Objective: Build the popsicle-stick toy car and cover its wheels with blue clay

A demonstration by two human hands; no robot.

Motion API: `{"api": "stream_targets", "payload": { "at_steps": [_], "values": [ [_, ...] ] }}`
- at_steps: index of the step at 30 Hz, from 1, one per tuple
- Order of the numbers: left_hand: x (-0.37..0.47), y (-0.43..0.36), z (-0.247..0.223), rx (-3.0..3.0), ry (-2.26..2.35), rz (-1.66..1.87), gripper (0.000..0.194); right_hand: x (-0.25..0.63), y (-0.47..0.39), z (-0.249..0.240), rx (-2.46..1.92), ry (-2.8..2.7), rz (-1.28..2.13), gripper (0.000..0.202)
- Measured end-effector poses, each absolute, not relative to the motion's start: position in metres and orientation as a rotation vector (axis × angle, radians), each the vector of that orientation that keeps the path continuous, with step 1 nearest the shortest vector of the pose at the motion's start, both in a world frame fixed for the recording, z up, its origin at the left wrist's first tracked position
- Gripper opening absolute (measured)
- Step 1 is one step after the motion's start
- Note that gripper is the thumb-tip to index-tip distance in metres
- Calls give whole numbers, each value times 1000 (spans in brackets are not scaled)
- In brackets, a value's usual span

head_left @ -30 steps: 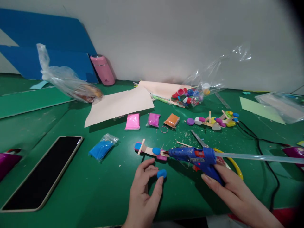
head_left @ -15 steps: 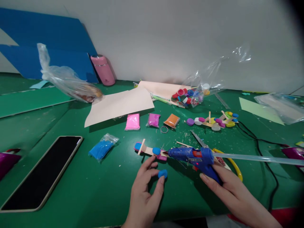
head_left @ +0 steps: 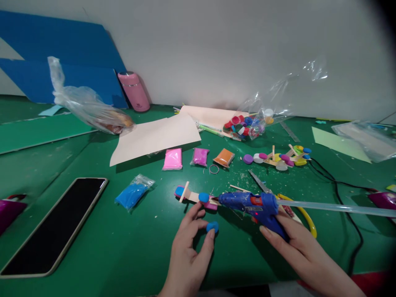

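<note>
Between thumb and a finger, my left hand (head_left: 193, 243) pinches a blue clay piece (head_left: 212, 227). Another of its fingertips touches the near side of a small craft piece (head_left: 194, 196), made of wooden sticks with blue and pink parts. My right hand (head_left: 297, 239) is wrapped round the handle of a blue glue gun (head_left: 247, 202). The gun points left, its nozzle at the right end of the craft piece, where the exact contact is too small to tell. A long clear glue stick (head_left: 334, 207) sticks out of its back.
Scissors (head_left: 258, 180) with a yellow handle lie partly behind the gun. Farther back are clay packets (head_left: 172, 159), a second stick-and-cap craft (head_left: 278, 159) and a bag of bottle caps (head_left: 244, 126). A phone (head_left: 55, 227) and blue clay bag (head_left: 134, 192) lie left. A black cable runs at right.
</note>
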State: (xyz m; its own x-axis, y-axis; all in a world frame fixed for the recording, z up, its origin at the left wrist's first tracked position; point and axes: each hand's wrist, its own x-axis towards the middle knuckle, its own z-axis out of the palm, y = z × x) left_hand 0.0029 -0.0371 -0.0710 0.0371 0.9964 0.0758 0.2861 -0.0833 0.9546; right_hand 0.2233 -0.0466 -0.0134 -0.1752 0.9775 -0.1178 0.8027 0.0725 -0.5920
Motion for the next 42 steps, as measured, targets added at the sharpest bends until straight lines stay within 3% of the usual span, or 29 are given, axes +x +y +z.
{"api": "stream_targets", "payload": {
  "at_steps": [42],
  "values": [
    [3,-36,-70,1548,1381,1061,8,224,-49,-8,-1848,-2027,731,37]
  ]
}}
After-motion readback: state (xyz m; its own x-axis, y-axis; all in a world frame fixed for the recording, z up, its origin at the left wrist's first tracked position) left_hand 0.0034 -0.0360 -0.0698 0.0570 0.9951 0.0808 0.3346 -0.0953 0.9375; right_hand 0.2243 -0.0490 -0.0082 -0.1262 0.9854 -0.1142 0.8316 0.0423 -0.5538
